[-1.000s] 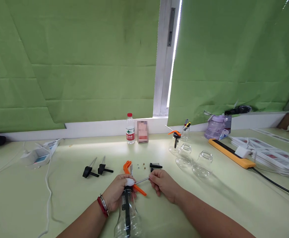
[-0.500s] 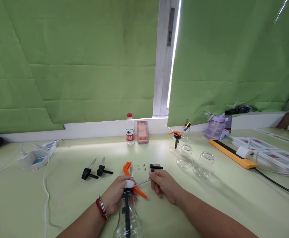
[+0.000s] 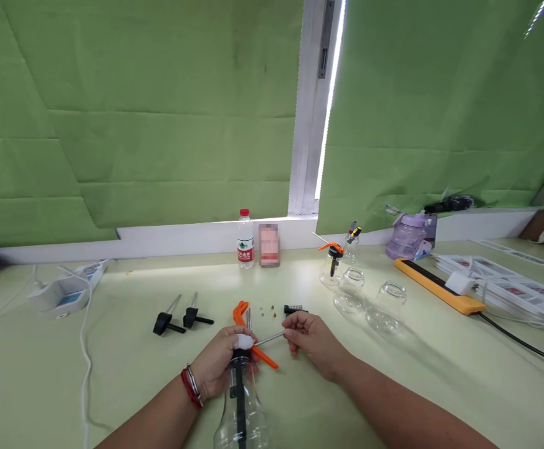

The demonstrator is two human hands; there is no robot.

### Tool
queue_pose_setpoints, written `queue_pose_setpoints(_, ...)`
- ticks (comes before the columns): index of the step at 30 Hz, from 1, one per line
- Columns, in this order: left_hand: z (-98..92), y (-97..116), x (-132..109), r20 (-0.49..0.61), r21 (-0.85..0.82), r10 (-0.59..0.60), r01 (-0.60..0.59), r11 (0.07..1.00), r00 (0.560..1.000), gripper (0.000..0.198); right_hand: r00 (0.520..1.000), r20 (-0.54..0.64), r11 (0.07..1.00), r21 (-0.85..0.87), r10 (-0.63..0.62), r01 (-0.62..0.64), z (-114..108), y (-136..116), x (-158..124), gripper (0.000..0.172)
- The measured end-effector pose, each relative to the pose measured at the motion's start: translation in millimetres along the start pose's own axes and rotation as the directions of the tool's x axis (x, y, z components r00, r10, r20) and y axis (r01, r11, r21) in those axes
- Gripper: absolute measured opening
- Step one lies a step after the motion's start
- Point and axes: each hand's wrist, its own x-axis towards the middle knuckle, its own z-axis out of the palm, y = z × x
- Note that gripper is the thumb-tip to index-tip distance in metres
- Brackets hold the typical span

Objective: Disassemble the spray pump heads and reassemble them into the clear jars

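Note:
My left hand [image 3: 220, 365], its thumb tip wrapped in white, is closed around the black top of a clear bottle [image 3: 240, 415]. A black tube runs down inside that bottle. With my right hand [image 3: 316, 343] I pinch the outer end of a thin metal tube [image 3: 270, 338], whose other end meets the bottle's top by my left thumb. An orange lever [image 3: 266, 358] sticks out beneath the tube, and the fingers partly hide where it joins. Just beyond lie another orange lever [image 3: 239, 311], metal rods [image 3: 249, 318] and tiny metal parts [image 3: 273, 310]. Black spring pieces [image 3: 294, 308] are partly behind my right hand.
Two black pump heads with metal tubes [image 3: 163, 323] lie to the left. Clear glass bottles [image 3: 388, 305] and one with an orange-levered top [image 3: 332, 262] stand at right. Behind are a water bottle [image 3: 245, 240], a yellow power strip [image 3: 435, 287] and a purple jug [image 3: 405, 238].
The view has tilted slightly. My right hand has moved a little, covering more of the black spring pieces. Both hands keep their hold on the bottle and the metal tube.

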Motion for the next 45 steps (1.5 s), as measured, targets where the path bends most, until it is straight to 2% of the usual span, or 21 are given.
queue_pose_setpoints(5, 2.5, -0.1, -1.4, -0.019, 0.013, 0.018, -0.018, 1.000, 1.000, 0.017, 0.992, -0.008, 0.989, -0.076, 0.126, -0.126, 0.8, 5.4, 0.1, 0.040)
queue_pose_setpoints(12, 2.8, 0.3, -0.8, -0.026, 0.021, 0.018, -0.018, 1.000, 1.000, 0.019, 1.000, -0.009, 0.999, -0.054, 0.000, -0.001, -1.7, 2.8, 1.4, 0.022)
queue_pose_setpoints(16, 0.4, -0.1, -0.8, -0.011, 0.011, 0.015, -0.015, 1.000, 1.000, 0.018, 0.999, -0.025, 0.989, -0.146, -0.036, 0.032, -7.2, -0.3, 3.5, 0.012)
queue_pose_setpoints(18, -0.5, -0.6, -0.7, -0.009, 0.007, 0.011, -0.011, 1.000, 1.000, 0.019, 0.997, -0.050, 0.964, -0.264, -0.052, 0.037, -9.5, -3.7, 4.9, 0.011)
queue_pose_setpoints(20, -0.9, -1.1, -0.4, -0.006, 0.000, 0.005, -0.005, 1.000, 1.000, 0.019, 0.991, -0.041, 0.893, -0.439, -0.125, 0.095, -10.4, -8.8, 6.2, 0.011)
queue_pose_setpoints(23, -0.7, -1.0, 0.0, 0.002, -0.012, 0.001, -0.001, 1.000, 1.000, 0.019, 0.973, 0.057, 0.733, -0.648, -0.223, 0.206, -9.9, -17.5, 9.3, 0.015)
queue_pose_setpoints(25, -0.2, -0.2, -0.3, -0.006, -0.015, -0.004, 0.004, 1.000, 1.000, 0.019, 0.971, 0.093, 0.666, -0.713, -0.222, 0.221, -10.2, -22.6, 13.7, 0.019)
queue_pose_setpoints(28, 0.9, 1.5, -2.0, -0.011, 0.007, -0.021, 0.021, 1.000, 1.000, 0.019, 0.972, 0.080, 0.589, -0.784, -0.219, 0.197, -12.7, -27.9, 24.6, 0.021)
queue_pose_setpoints(31, 1.7, 2.4, -3.7, 0.006, 0.029, -0.018, 0.017, 0.999, 1.000, 0.018, 0.974, 0.122, 0.426, -0.884, -0.191, 0.195, -12.8, -28.6, 37.7, 0.026)
queue_pose_setpoints(34, 1.9, 2.2, -4.2, 0.030, 0.035, 0.001, -0.002, 0.999, 1.000, 0.016, 0.964, 0.222, 0.294, -0.921, -0.144, 0.256, -5.8, -23.0, 48.4, 0.021)
queue_pose_setpoints(37, 2.0, 1.5, -4.1, 0.050, 0.039, 0.014, -0.016, 0.999, 0.999, 0.015, 0.948, 0.300, 0.219, -0.923, -0.108, 0.317, 2.7, -14.7, 55.3, 0.017)
queue_pose_setpoints(40, 2.4, 1.1, -3.9, 0.049, 0.023, 0.015, -0.016, 1.000, 0.999, 0.015, 0.943, 0.319, 0.171, -0.928, -0.098, 0.331, 5.6, -9.1, 59.7, 0.018)
queue_pose_setpoints(45, 2.1, 1.1, -3.4, 0.061, 0.026, 0.019, -0.020, 0.999, 0.998, 0.013, 0.953, 0.277, 0.184, -0.937, -0.123, 0.296, 4.5, -7.1, 62.3, 0.021)
